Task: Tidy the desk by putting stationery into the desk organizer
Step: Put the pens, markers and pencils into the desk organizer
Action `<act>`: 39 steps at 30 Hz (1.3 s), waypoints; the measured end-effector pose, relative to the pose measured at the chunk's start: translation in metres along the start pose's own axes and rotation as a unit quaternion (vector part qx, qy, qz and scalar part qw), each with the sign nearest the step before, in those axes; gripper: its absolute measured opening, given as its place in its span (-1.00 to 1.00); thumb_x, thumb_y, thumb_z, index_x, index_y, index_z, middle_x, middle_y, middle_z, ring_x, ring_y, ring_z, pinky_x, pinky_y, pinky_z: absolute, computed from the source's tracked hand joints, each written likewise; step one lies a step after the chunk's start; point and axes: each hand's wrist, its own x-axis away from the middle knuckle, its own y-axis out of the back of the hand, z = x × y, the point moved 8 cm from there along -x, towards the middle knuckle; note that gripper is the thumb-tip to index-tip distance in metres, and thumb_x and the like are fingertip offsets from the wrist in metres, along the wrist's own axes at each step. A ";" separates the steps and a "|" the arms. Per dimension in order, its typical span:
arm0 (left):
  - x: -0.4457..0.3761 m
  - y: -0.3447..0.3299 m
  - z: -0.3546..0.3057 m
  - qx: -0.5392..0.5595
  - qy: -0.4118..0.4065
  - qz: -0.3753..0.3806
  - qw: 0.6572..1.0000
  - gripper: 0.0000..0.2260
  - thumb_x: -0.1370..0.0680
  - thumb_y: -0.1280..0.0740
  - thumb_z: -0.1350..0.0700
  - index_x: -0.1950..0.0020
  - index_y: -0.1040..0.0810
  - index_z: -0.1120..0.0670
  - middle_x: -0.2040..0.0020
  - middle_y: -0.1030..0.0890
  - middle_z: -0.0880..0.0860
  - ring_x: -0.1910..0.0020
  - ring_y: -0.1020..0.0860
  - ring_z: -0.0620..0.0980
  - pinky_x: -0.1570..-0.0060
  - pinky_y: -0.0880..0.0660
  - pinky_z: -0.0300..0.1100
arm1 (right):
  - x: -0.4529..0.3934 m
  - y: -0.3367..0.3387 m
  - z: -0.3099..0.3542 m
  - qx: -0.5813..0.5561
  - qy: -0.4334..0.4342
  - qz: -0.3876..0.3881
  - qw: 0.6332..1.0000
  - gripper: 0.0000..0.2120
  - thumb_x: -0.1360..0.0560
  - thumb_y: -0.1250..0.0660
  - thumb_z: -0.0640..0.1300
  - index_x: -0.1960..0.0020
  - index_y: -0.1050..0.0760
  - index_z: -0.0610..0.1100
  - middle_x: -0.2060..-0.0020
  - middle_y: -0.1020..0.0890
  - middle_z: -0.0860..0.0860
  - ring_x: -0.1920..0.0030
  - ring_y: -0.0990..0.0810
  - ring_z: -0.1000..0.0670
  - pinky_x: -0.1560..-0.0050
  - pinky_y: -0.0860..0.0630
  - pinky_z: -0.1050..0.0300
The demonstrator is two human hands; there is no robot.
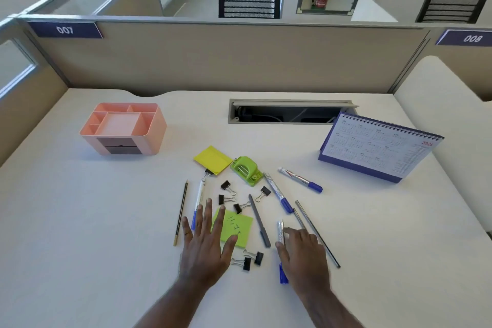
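Note:
A pink desk organizer (155, 132) with several empty compartments stands at the back left of the desk. Stationery lies scattered in the middle. My left hand (205, 245) is flat with fingers spread, touching a green sticky note pad (241, 226) and covering part of a white pen with a blue cap (199, 194). My right hand (306, 255) curls over a silver marker with a blue cap (280, 229), thumb on its left side and fingertips on its barrel. Nearby lie a pencil (181, 212), a grey pen (258, 221) and two more blue-capped markers (277, 192) (300, 180).
A yellow sticky pad (213, 159), a green hole punch (246, 169) and several black binder clips (227, 186) lie around my hands. Thin dark pens (316, 233) lie to the right. A desk calendar (378, 145) stands at the right. An open cable tray (290, 112) is at the back.

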 end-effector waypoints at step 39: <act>-0.020 0.168 0.172 0.450 0.129 -0.221 0.855 -0.75 -0.50 -0.45 0.26 0.05 -0.61 -0.12 0.08 -0.73 -0.14 0.15 -0.65 -0.21 0.12 -0.55 -0.33 | -0.047 -0.009 0.155 -0.562 -0.162 0.186 0.789 -0.87 -0.51 -0.28 -0.03 -0.06 -0.50 0.07 0.07 -0.60 -0.06 0.27 -0.62 -0.03 0.33 -0.50 0.09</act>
